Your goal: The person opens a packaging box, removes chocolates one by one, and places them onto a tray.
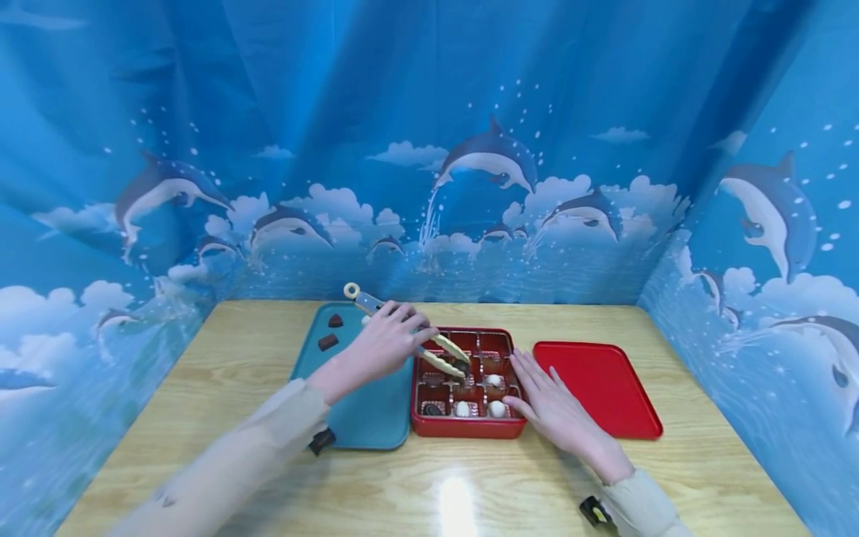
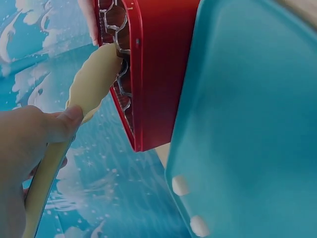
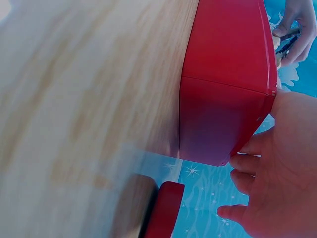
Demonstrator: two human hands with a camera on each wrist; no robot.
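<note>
My left hand (image 1: pixel 384 339) grips a pair of tongs (image 1: pixel 367 302) with cream scalloped tips. Those tips reach down into a middle compartment of a red box (image 1: pixel 463 427), around a dark chocolate (image 1: pixel 461 366). White chocolates (image 1: pixel 497 409) and another dark chocolate (image 1: pixel 432 409) sit in compartments of the front and middle rows. Along the box's right side lies my right hand (image 1: pixel 555 409), its fingers extended and touching the rim. In the left wrist view, the thumb presses on the tongs (image 2: pixel 91 82) near the scalloped end.
Left of the box is a teal tray (image 1: pixel 369 418) with a dark heart-like piece (image 1: pixel 335 321), a dark rectangular piece (image 1: pixel 328 342) and two white pieces (image 2: pixel 180 185). A red lid (image 1: pixel 597 388) lies at the right. Dolphin-printed curtains (image 1: pixel 429 149) enclose the wooden table (image 1: pixel 376 485).
</note>
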